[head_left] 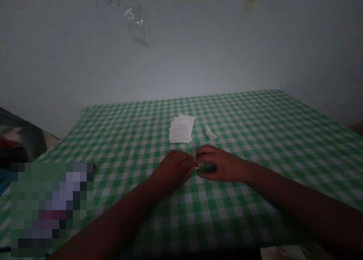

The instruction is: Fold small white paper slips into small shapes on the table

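Note:
My left hand [177, 167] is closed, fingers curled together low over the checked cloth. What it pinches, if anything, is hidden behind the fingers. Facing it almost fingertip to fingertip, my right hand [225, 164] grips a small tool with a dark handle [208, 167]. A thin, pale end of this tool points left toward my left fingertips; its exact kind is too dim to make out. Just beyond my hands lies a small stack of printed paper sheets [180, 132], slightly fanned. To the right of the stack is a crumpled white scrap [210, 133].
A green-and-white checked tablecloth [255, 120] covers the table, which reaches a pale wall [198, 63]. Clear plastic [137, 23] hangs on the wall. Faint whitish strip [144, 119] lies at the back left. A pixelated patch [52, 210] hides the near left.

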A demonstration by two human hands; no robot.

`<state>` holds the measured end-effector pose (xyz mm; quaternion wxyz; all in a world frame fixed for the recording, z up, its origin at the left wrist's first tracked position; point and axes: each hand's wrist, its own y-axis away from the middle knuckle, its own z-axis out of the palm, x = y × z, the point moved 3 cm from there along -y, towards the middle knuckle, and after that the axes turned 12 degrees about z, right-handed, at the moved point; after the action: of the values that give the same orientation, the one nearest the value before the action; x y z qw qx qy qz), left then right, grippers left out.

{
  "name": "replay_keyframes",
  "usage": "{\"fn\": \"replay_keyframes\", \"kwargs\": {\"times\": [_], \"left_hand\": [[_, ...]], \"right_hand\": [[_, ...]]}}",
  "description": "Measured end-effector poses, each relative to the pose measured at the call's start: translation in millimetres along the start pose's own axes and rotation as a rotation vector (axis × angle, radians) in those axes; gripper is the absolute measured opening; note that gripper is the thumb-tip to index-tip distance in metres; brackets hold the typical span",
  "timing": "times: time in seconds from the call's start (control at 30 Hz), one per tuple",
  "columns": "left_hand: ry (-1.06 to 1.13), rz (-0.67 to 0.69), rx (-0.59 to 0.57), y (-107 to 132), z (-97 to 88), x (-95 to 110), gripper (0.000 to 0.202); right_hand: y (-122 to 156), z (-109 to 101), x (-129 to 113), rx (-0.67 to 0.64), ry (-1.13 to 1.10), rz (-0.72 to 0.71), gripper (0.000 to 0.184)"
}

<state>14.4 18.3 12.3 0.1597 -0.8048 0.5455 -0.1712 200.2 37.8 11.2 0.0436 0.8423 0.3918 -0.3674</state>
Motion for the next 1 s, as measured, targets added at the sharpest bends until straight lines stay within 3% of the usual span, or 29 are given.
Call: {"fn": "replay_keyframes", "kwargs": {"times": [0.13,0.3,0.5,0.67,1.0], "left_hand": [[0.086,-0.025,0.179,0,-5.6,2,0.007],[0.152,-0.068,0.233,-2,-14.2,9,0.008],[0.112,-0.063,0.287,-3,-21.6,15,0.013],[0.139,-0.064,0.312,-5,-20.9,16,0.006],[0.132,-0.041,0.312,-3,-26.1,22,0.01]], "right_hand": [[0,1,-8,0.177,0.007,-0.029,0.011],[3,-2,-20,0.302,-0.004,-0.092,0.006],[4,-6,-29,0.337,0.041,-0.149,0.007],[4,-4,-27,0.33,-0.011,-0.101,0.006],[8,-8,-33,0.334,-0.037,-0.133,0.009]]}}
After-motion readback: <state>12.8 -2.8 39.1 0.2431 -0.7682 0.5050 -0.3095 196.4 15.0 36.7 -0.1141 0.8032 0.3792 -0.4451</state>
